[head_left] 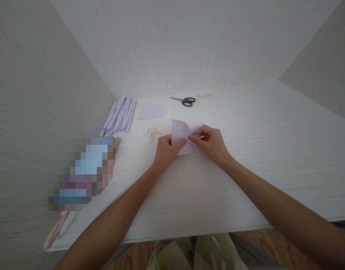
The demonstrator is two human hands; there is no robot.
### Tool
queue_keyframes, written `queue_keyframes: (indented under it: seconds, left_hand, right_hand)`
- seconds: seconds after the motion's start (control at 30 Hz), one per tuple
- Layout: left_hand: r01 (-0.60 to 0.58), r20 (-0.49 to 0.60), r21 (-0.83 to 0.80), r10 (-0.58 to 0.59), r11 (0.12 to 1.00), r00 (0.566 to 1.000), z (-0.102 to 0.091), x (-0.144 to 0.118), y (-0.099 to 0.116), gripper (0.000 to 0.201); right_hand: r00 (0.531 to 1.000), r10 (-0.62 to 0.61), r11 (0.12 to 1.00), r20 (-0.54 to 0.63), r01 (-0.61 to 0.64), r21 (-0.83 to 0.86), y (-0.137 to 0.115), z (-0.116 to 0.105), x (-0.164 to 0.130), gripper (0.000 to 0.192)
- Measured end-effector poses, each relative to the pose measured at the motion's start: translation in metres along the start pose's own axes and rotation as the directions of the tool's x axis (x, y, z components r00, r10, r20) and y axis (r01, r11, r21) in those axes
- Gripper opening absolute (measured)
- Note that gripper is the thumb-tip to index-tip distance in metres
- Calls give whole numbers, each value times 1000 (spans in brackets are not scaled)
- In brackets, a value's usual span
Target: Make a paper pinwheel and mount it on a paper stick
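A: Paper square, pale lilac, sits near the middle of the white table, lifted and bent between both hands.

B: Start from the left. What lies there?

A: A bundle of rolled paper tubes by the left wall, then a small heap of cream scraps, and a flat lilac sheet behind it.

B: And the hands?

A: The left hand pinches the square's lower edge between thumb and forefinger. The right hand is closed on its right side, fingers curled over the paper; a thin white stick shows at its fingers.

B: Farther right?

A: Black-handled scissors lie shut near the back wall, well apart from the hands.
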State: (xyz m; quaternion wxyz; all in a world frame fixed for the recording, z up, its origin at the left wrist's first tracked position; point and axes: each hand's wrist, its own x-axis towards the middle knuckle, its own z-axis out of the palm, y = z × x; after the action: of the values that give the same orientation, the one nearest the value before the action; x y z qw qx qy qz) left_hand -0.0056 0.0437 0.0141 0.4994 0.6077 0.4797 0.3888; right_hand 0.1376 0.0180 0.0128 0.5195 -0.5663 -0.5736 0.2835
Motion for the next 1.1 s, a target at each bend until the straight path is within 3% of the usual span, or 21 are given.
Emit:
queue_keyframes:
  seconds: [0.17, 0.27, 0.37, 0.57, 0.7, 0.83, 0.93, 1.1]
  left_hand:
    - [-3, -21, -33, 3, 999, 1000, 1, 1, -1, 25]
    - [-8, -45, -77, 5, 997, 999, 2, 1, -2, 27]
    - [-20, -61, -102, 14, 995, 998, 3, 0, -2, 27]
    - [5, 4, -65, -4, 998, 1000, 3, 0, -1, 25]
    - [56, 123, -86, -45, 995, 991, -1, 2, 0, 23]
    - [164, 343, -208, -86, 964, 935, -8, 4, 5, 23]
    - [210, 426, -263, -83, 942, 901, -13, 6, 11, 24]
    - [184, 512, -42, -137, 982, 848, -15, 3, 16, 26]
  right_hand:
    - [999, -10, 998, -40, 13, 59, -5, 3, -1, 14]
    - [996, 65, 966, -64, -47, 253, -6, 5, -2, 38]
    - [991, 136, 909, 11, -129, 397, -3, 7, -3, 56]
    - [977, 200, 833, 74, -210, 512, 4, 5, -1, 63]
    - [942, 278, 797, 189, -336, 501, 2, -4, 2, 67]
    - [895, 280, 803, 347, -416, 427, 1, -17, 3, 67]
    - [869, 244, 831, 430, -415, 369, 0, -23, 2, 70]
    - [790, 176, 903, 587, -367, 223, -2, -27, 1, 69]
